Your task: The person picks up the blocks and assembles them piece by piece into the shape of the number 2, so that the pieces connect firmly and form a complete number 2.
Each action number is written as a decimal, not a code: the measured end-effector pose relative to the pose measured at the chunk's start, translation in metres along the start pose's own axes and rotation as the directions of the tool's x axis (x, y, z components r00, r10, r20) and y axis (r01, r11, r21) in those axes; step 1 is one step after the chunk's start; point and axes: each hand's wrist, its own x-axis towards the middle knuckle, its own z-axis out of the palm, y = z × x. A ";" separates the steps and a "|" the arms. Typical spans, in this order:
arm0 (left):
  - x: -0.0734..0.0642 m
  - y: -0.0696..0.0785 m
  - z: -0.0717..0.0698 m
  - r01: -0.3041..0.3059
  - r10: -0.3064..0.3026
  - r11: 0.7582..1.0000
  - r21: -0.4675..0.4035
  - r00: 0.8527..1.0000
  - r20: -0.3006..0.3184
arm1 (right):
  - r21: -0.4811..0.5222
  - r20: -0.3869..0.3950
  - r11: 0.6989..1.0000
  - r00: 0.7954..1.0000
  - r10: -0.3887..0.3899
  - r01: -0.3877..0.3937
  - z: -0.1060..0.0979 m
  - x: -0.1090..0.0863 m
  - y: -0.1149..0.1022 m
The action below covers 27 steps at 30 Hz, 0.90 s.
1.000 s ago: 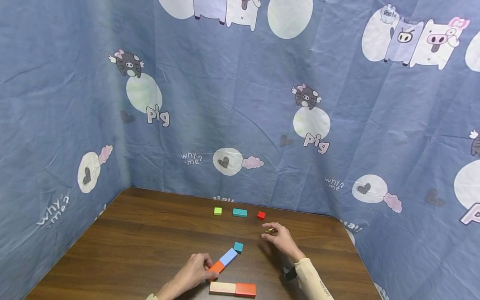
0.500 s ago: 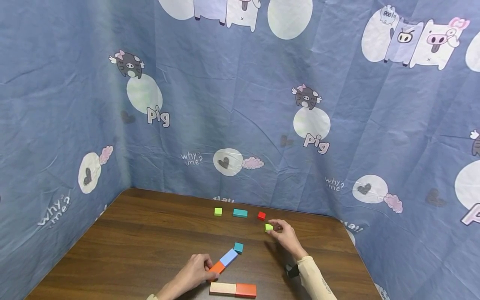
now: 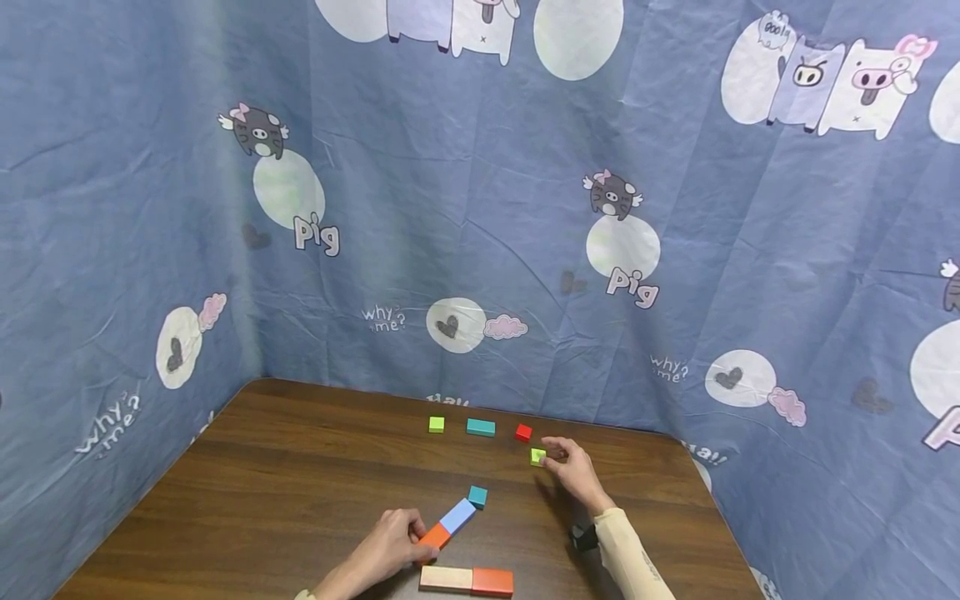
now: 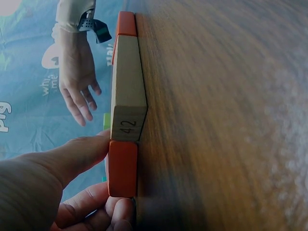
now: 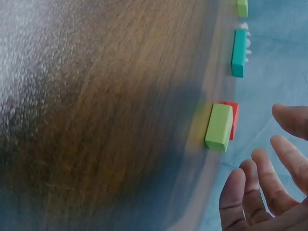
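Note:
My left hand [image 3: 388, 543] pinches an orange block [image 4: 122, 168] between thumb and fingers. A light-blue block [image 3: 457, 517] lies end to end with it, slanting away to the right. At its far end sits a small teal block [image 3: 477, 497]. Closer to me, a plain wooden block [image 3: 446, 578], marked 42 in the left wrist view, lies end to end with an orange-red block [image 3: 492, 582]. My right hand [image 3: 576, 475] is just right of a lime-green block [image 5: 219, 127]. Its fingers are spread and stand apart from that block in the right wrist view.
Along the table's far side lie another lime block [image 3: 437, 425], a longer teal block [image 3: 481, 427] and a red block [image 3: 523, 432]. Blue printed cloth [image 3: 450, 208] hangs behind and beside the brown wooden table [image 3: 285, 483].
My right hand has set the lime-green block down in front of the red one and let it go, its fingers now apart. The left hand stays in place on the orange block.

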 end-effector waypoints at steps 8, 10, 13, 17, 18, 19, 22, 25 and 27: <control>-0.001 0.000 0.000 0.006 -0.006 1.000 -0.013 1.000 0.009 | -0.030 0.012 0.999 1.000 0.024 -0.024 0.003 0.001 0.006; -0.001 0.000 0.000 0.011 -0.011 1.000 -0.012 1.000 0.009 | -0.037 0.014 0.999 1.000 0.026 -0.025 0.003 0.002 0.008; 0.000 0.000 0.000 0.013 -0.013 1.000 -0.014 1.000 0.006 | -0.031 0.017 0.999 1.000 0.017 -0.016 0.004 0.003 0.010; 0.000 0.001 0.001 0.005 -0.005 1.000 -0.016 1.000 -0.003 | -0.039 0.024 0.999 1.000 0.015 -0.014 0.004 0.005 0.010; 0.000 0.001 0.001 0.002 -0.002 1.000 -0.015 1.000 -0.005 | -0.042 0.025 0.999 0.999 0.022 -0.021 0.005 0.005 0.010; 0.000 0.001 0.001 -0.001 0.001 1.000 -0.014 1.000 -0.007 | -0.047 0.028 0.999 0.999 0.024 -0.023 0.005 0.005 0.011; 0.000 0.001 0.000 -0.005 0.005 1.000 -0.011 1.000 -0.007 | -0.052 0.033 0.998 0.999 0.032 -0.031 0.007 0.005 0.012; 0.000 0.001 0.000 -0.003 0.002 1.000 -0.017 1.000 -0.003 | -0.047 0.034 0.998 0.999 0.038 -0.036 0.008 0.006 0.013; 0.000 0.001 0.000 0.001 -0.001 1.000 -0.017 1.000 -0.002 | -0.045 0.033 0.998 0.999 0.034 -0.033 0.009 0.006 0.014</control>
